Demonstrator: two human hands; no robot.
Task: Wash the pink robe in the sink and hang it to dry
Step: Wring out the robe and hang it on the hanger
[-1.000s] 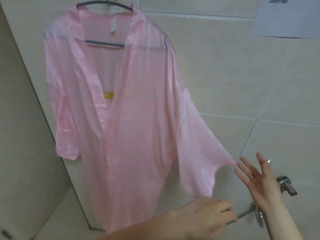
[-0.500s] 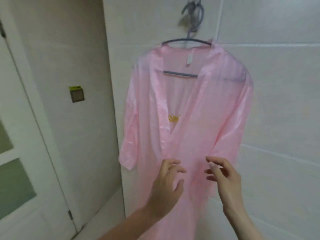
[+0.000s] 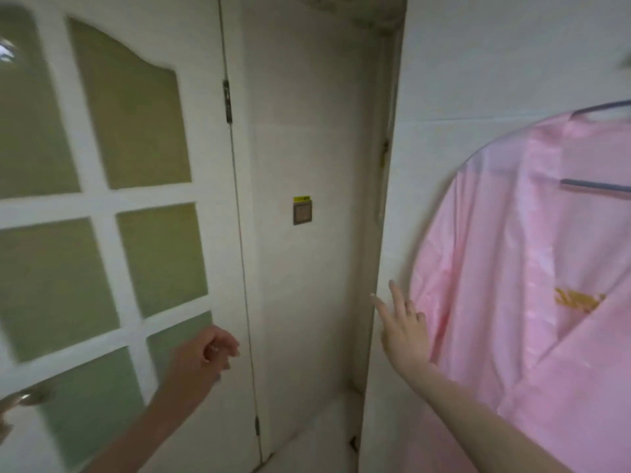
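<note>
The pink robe [image 3: 532, 302] is hanging at the right side of the view on a grey hanger [image 3: 596, 188], whose lower bar is showing through the open neckline. The robe is lying flat against the pale tiled wall [image 3: 478, 80], its shiny fabric falling past the bottom edge, and a small yellow embroidered mark [image 3: 577, 298] is showing on its chest.

The right hand [image 3: 403, 329] is reaching up just beside the robe's near sleeve, fingers straight and spread, gripping nothing; whether it is touching the fabric cannot be told. The left hand [image 3: 205, 356] is hovering well apart from the robe, in front of the door, with its fingers loosely curled and holding nothing.

A white door [image 3: 95, 203] with frosted glass panes is filling the left of the view, and a metal door handle [image 3: 20, 401] is peeking in at the lower left. Between the door and the robe's wall, a recessed wall is carrying 1 small grey wall plate [image 3: 302, 214] with a yellow label above it. The whole view is slightly blurred.
</note>
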